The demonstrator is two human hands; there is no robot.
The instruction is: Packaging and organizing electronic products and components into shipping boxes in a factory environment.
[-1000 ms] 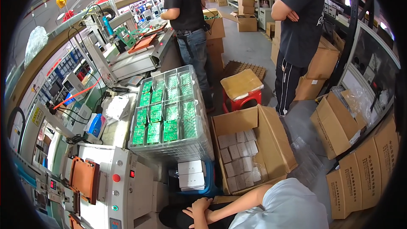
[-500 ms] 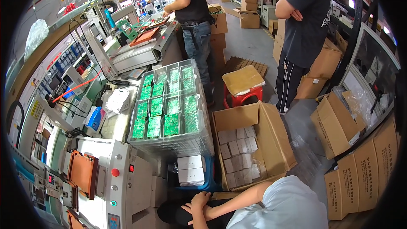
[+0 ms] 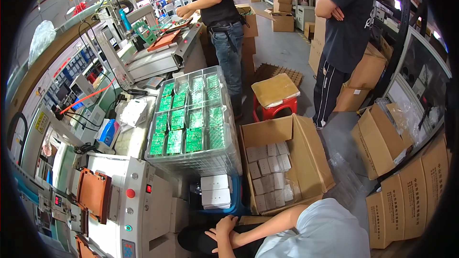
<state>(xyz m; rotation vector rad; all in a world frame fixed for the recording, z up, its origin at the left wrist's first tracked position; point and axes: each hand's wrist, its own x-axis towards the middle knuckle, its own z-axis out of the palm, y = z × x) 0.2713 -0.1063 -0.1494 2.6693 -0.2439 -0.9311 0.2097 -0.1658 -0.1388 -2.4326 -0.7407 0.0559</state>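
My forearms cross over my dark-clothed knee at the bottom of the head view. My left hand [image 3: 225, 224] is curled, fingers together, with no tool or part seen in it. Beneath the left wrist passes my right hand [image 3: 211, 235], its fingertips stretched out and apart on the far side. Just ahead, white rectangular pieces [image 3: 216, 198] are stacked in a blue bin [image 3: 235, 203]. Beyond it rises a clear divided tray [image 3: 210, 155] of green circuit boards [image 3: 174, 142]. An open cardboard box [image 3: 306, 157] to the right holds rows of white pieces [image 3: 267, 172].
At left stands a machine with a red button [image 3: 130, 193] and an orange-brown fixture [image 3: 93, 195]. One person [image 3: 217, 9] works at a bench machine; another [image 3: 342, 33] stands with folded arms. A red stool [image 3: 277, 109] and more cartons [image 3: 406, 205] line the right.
The person at the bench has leaned over it, and their arms have shifted. The standing person has swayed slightly to the right. My hands have not visibly moved.
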